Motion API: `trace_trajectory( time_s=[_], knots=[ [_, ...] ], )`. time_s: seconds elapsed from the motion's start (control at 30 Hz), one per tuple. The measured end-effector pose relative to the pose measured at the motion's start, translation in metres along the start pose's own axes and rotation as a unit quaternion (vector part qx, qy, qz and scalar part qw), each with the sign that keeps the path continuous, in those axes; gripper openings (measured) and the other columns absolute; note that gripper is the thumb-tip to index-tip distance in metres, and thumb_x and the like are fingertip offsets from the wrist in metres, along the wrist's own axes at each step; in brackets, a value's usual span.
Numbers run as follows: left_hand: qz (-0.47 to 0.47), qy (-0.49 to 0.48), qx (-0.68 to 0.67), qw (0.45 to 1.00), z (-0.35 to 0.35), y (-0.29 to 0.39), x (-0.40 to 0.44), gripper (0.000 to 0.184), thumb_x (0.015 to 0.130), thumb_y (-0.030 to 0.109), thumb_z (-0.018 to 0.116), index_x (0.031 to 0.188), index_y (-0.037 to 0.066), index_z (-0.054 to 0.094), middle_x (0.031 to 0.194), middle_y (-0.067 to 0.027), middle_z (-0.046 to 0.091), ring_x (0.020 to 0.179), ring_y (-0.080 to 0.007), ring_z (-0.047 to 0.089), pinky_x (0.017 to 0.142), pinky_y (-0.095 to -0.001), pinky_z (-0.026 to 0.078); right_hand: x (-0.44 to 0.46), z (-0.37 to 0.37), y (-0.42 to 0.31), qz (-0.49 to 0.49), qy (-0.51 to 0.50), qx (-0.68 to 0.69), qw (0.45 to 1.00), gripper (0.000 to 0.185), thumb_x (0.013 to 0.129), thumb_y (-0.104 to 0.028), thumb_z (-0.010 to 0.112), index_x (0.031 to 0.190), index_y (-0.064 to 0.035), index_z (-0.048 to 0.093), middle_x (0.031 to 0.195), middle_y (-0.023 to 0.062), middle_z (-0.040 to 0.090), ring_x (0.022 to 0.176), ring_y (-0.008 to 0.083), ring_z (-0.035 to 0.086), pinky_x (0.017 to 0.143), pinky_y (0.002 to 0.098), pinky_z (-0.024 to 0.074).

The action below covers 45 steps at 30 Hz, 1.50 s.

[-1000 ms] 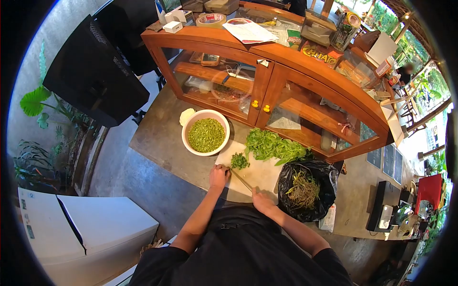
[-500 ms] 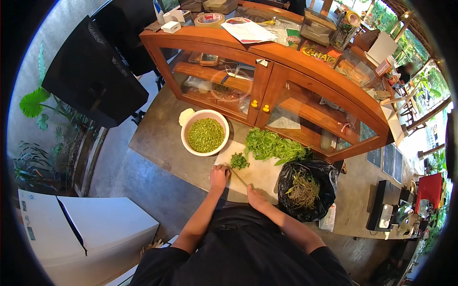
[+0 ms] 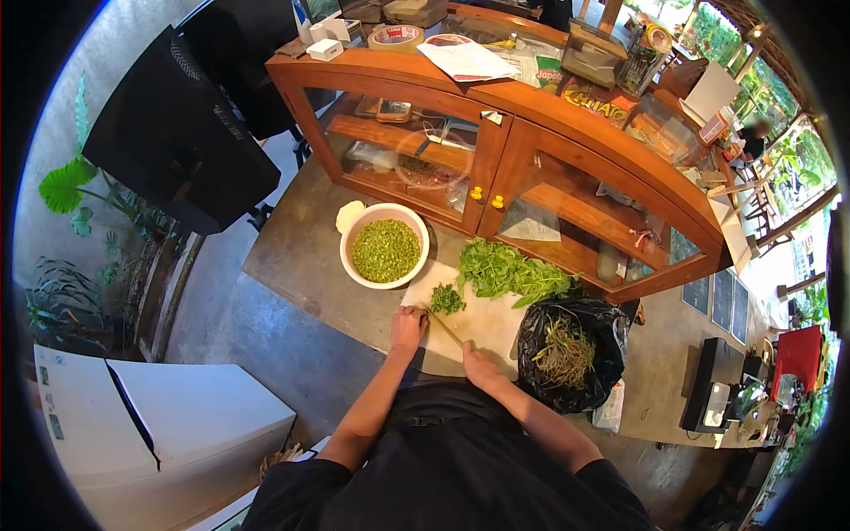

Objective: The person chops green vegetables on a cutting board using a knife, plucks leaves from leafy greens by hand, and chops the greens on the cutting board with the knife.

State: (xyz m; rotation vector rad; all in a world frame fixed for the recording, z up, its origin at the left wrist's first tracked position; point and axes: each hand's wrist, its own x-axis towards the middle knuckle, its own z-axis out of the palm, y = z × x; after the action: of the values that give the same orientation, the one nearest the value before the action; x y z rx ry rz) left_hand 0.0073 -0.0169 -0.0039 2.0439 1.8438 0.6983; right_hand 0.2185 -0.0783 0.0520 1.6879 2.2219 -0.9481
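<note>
My right hand (image 3: 480, 364) is closed around the handle of a knife (image 3: 445, 327). The blade slants up and left across a pale cutting board (image 3: 496, 333), its tip close to my left hand (image 3: 408, 327). That left hand rests at the board's left edge with fingers curled together; whatever they hold is hidden. Just beyond the blade lies a small pile of chopped greens (image 3: 446, 299). Whole leafy greens (image 3: 509, 271) are heaped along the far side of the board. Left of them stands a white bowl (image 3: 348, 265) full of finely chopped green pieces (image 3: 386, 250).
A black plastic bag (image 3: 611, 341) with roots and stalks (image 3: 565, 352) sits right of the board. Behind rises a wooden glass-door cabinet (image 3: 500, 133) with clutter on top. A white fridge (image 3: 195, 411) is at lower left, a black speaker (image 3: 177, 133) at upper left.
The view has shifted slightly, so everything appears a few pixels to the right. Both hands and the knife keep nearly the same pose over the board.
</note>
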Motion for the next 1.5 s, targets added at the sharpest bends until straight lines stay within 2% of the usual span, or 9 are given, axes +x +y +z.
trace_trajectory(
  time_s=[0.17, 0.4, 0.67, 0.77, 0.93, 1.07, 1.13, 1.2, 1.5],
  knots=[
    [-0.010, -0.001, 0.003, 1.000, 0.004, -0.001, 0.003, 0.010, 0.077, 0.013, 0.068, 0.085, 0.008, 0.072, 0.088, -0.0112, 0.067, 0.090, -0.0305, 0.060, 0.080, -0.0406, 0.050, -0.003, 0.001, 0.008, 0.001, 0.047, -0.016, 0.999, 0.035, 0.092, -0.012, 0.041, 0.123, 0.0050, 0.041, 0.090, 0.0268, 0.066, 0.088, 0.0436, 0.064, 0.078, 0.0500, 0.0510],
    [-0.080, -0.014, -0.010, 0.997, -0.004, 0.011, 0.006, 0.012, 0.077, 0.013, 0.069, 0.086, 0.008, 0.073, 0.089, -0.0123, 0.067, 0.089, -0.0314, 0.060, 0.080, -0.0411, 0.050, -0.013, -0.011, 0.004, 0.012, -0.024, 0.024, 0.999, 0.042, 0.095, -0.016, 0.040, 0.132, 0.0051, 0.037, 0.100, 0.0276, 0.064, 0.097, 0.0445, 0.062, 0.083, 0.0521, 0.0484],
    [-0.058, -0.013, -0.018, 0.998, -0.004, 0.004, 0.004, 0.012, 0.074, 0.012, 0.070, 0.085, 0.009, 0.075, 0.088, -0.0121, 0.067, 0.089, -0.0315, 0.061, 0.082, -0.0401, 0.051, -0.021, -0.010, -0.001, 0.014, -0.064, 0.029, 0.997, 0.047, 0.096, -0.018, 0.039, 0.137, 0.0050, 0.034, 0.106, 0.0292, 0.063, 0.100, 0.0470, 0.060, 0.084, 0.0524, 0.0479],
    [-0.040, -0.008, -0.025, 0.999, -0.002, 0.001, 0.003, 0.013, 0.074, 0.011, 0.070, 0.086, 0.008, 0.075, 0.089, -0.0118, 0.067, 0.089, -0.0312, 0.061, 0.083, -0.0399, 0.051, -0.011, 0.006, 0.003, 0.026, -0.061, 0.032, 0.997, 0.045, 0.096, -0.015, 0.036, 0.136, 0.0053, 0.031, 0.106, 0.0303, 0.062, 0.098, 0.0476, 0.061, 0.084, 0.0531, 0.0479],
    [-0.037, 0.003, -0.029, 0.999, -0.004, 0.005, 0.001, 0.013, 0.074, 0.009, 0.070, 0.086, 0.007, 0.075, 0.088, -0.0123, 0.068, 0.088, -0.0311, 0.061, 0.082, -0.0404, 0.050, 0.012, 0.019, -0.001, 0.024, -0.020, 0.056, 0.998, 0.030, 0.094, -0.009, 0.033, 0.121, 0.0021, 0.037, 0.099, 0.0313, 0.063, 0.094, 0.0460, 0.063, 0.084, 0.0543, 0.0483],
    [-0.068, 0.014, -0.027, 0.997, -0.002, 0.007, 0.002, 0.012, 0.076, 0.009, 0.070, 0.086, 0.006, 0.073, 0.086, -0.0133, 0.068, 0.087, -0.0318, 0.061, 0.082, -0.0406, 0.050, 0.016, 0.015, -0.005, 0.025, -0.025, 0.050, 0.998, 0.030, 0.094, -0.008, 0.033, 0.121, 0.0023, 0.038, 0.098, 0.0314, 0.064, 0.094, 0.0462, 0.063, 0.083, 0.0534, 0.0488],
    [-0.086, 0.023, -0.028, 0.996, -0.005, 0.007, 0.002, 0.011, 0.076, 0.009, 0.069, 0.086, 0.006, 0.073, 0.085, -0.0136, 0.068, 0.087, -0.0319, 0.061, 0.082, -0.0408, 0.050, 0.006, 0.017, 0.000, 0.016, -0.019, 0.057, 0.998, 0.023, 0.094, -0.010, 0.034, 0.114, 0.0020, 0.037, 0.095, 0.0323, 0.063, 0.092, 0.0466, 0.063, 0.081, 0.0527, 0.0491],
    [-0.059, -0.009, -0.022, 0.998, -0.009, 0.006, 0.002, 0.010, 0.077, 0.010, 0.069, 0.086, 0.007, 0.072, 0.087, -0.0122, 0.067, 0.089, -0.0315, 0.060, 0.082, -0.0408, 0.050, -0.002, 0.022, 0.007, 0.022, -0.021, 0.055, 0.998, 0.023, 0.094, -0.009, 0.034, 0.113, 0.0020, 0.038, 0.094, 0.0318, 0.063, 0.092, 0.0465, 0.063, 0.081, 0.0528, 0.0491],
    [-0.036, -0.018, 0.009, 0.999, -0.007, 0.004, -0.004, 0.010, 0.076, 0.012, 0.071, 0.084, 0.008, 0.072, 0.092, -0.0081, 0.065, 0.092, -0.0294, 0.059, 0.083, -0.0392, 0.050, 0.003, 0.020, 0.004, 0.010, -0.003, 0.027, 1.000, 0.026, 0.094, -0.009, 0.035, 0.117, 0.0029, 0.041, 0.094, 0.0292, 0.064, 0.091, 0.0442, 0.064, 0.080, 0.0517, 0.0502]
  ],
)
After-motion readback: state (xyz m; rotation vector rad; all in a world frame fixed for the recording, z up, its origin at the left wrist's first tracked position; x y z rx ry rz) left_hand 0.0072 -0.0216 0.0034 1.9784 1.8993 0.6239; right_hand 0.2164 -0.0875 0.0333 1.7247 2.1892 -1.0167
